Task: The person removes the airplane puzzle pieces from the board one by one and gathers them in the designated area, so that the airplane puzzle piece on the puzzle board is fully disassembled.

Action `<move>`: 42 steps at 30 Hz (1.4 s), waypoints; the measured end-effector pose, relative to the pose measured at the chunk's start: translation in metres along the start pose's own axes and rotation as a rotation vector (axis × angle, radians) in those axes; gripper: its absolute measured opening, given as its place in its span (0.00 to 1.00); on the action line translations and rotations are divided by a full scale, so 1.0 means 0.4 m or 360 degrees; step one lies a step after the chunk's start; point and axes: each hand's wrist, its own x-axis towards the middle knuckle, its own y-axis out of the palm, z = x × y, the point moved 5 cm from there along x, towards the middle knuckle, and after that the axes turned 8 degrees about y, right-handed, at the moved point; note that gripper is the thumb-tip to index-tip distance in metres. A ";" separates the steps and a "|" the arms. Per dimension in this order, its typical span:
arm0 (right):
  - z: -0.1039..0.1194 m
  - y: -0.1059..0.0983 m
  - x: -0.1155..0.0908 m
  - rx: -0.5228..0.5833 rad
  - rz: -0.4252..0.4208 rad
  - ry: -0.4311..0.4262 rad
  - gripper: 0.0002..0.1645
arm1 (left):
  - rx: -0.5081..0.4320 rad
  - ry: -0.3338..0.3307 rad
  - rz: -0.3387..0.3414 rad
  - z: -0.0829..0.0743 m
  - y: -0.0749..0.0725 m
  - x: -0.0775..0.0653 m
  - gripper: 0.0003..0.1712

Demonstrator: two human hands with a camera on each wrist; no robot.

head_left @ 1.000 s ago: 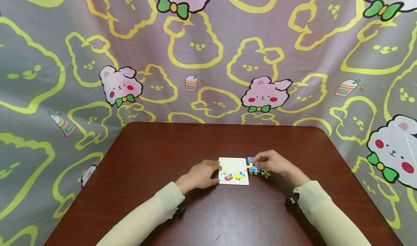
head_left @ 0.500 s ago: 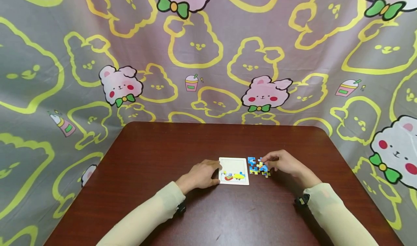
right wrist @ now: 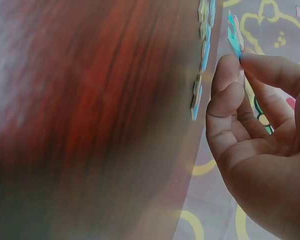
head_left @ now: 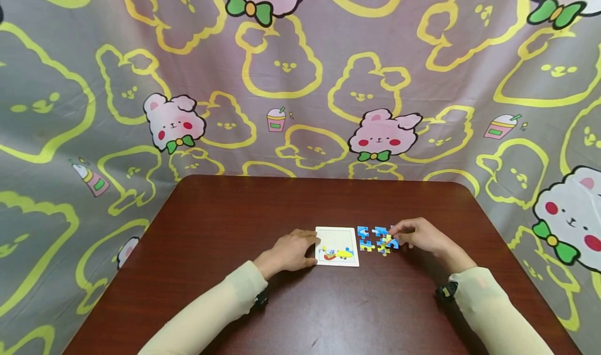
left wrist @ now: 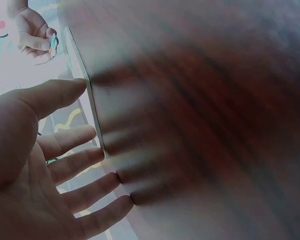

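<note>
A square puzzle board (head_left: 336, 237) lies flat, its lower strip filled with a picture and its upper part bare cream. My left hand (head_left: 288, 250) rests at its left side. In the left wrist view, the thumb and extended fingers (left wrist: 76, 161) reach the board's edge (left wrist: 73, 52). To the right of the board, my right hand (head_left: 424, 239) pinches a jigsaw piece (right wrist: 233, 37) between thumb and fingertips, raised above the table. Several loose blue and yellow pieces (head_left: 366, 246) lie between the board and that hand. The held piece overlaps some of them in the head view.
The dark brown wooden table (head_left: 244, 209) carries the board and pieces. A grey curtain (head_left: 300, 109) printed with yellow outlines and rabbits hangs behind and along both sides. Each wrist wears a black strapped device (head_left: 447, 292) by its pale sleeve.
My right hand has moved rightward with the pinched piece, away from the board, uncovering more of the loose pieces. The left hand stays at the board's edge.
</note>
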 end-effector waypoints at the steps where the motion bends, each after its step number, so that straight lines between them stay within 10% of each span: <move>1: -0.005 -0.004 -0.001 -0.0007 -0.0007 0.0013 0.10 | -0.0001 0.0000 -0.0001 0.000 0.000 0.000 0.31; 42: -0.022 -0.019 -0.017 -0.0103 -0.0053 0.0011 0.11 | -0.0025 -0.0064 0.0065 0.002 -0.001 0.002 0.35</move>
